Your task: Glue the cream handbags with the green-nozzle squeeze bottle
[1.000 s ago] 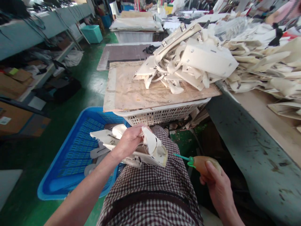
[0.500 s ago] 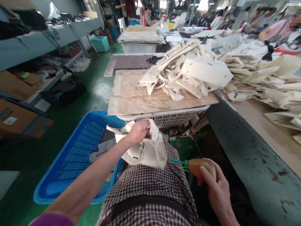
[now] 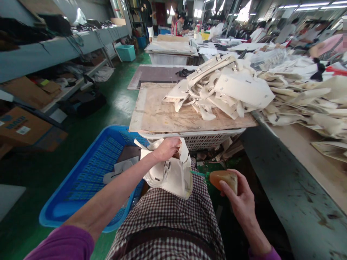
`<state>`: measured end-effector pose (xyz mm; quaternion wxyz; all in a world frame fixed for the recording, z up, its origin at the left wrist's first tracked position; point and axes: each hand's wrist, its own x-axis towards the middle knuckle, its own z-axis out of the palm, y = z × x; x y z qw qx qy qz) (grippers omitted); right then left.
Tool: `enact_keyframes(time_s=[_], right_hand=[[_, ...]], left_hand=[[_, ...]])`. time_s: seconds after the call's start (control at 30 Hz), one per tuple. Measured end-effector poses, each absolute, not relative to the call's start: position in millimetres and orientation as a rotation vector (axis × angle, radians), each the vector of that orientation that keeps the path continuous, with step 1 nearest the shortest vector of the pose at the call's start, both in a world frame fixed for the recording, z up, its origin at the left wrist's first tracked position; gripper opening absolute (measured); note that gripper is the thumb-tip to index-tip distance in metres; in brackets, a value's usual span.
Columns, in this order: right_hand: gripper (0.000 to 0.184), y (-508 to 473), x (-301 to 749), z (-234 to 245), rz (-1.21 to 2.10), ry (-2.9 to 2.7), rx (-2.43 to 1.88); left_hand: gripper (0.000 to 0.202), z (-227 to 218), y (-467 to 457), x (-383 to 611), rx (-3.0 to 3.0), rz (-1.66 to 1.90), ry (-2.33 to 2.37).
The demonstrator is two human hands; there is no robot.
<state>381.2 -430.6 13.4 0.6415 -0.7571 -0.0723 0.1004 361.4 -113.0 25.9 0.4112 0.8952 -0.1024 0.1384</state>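
A cream handbag (image 3: 173,177) with a strap and buckle sits over my lap on the checked apron (image 3: 173,220). My left hand (image 3: 168,148) is closed on its upper edge. In my right hand (image 3: 240,195) is an amber squeeze bottle (image 3: 222,181) with a thin green nozzle (image 3: 199,174). The bottle lies nearly level, its nozzle pointing left at the bag's right side. Whether the tip touches the bag I cannot tell.
To my left a blue plastic basket (image 3: 81,180) holds grey flat pieces. Ahead, a wooden board (image 3: 154,112) on a white crate (image 3: 200,141) bears piled cream bag parts (image 3: 238,86). More parts (image 3: 306,97) lie on the right table (image 3: 300,137). People work farther back.
My right hand has brought the bottle a little left and up, its nozzle closer along the bag's side. The view has shifted slightly, and the bag remains in my left hand.
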Motion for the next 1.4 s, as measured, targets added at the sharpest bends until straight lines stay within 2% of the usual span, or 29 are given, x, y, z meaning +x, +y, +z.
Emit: enact_keyframes(time_s=[0.63, 1.4], right_hand=[[0.054, -430.6, 401.8, -3.6, 0.173, -0.451, -1.833], [0.052, -447.0, 398.6, -3.6, 0.236, -0.517, -1.973]], left_hand=[[0.031, 21.9, -112.5, 361.5, 2.285, 0.330, -0.237], [0.033, 21.0, -113.6, 365.0, 2.332, 0.323, -0.265]])
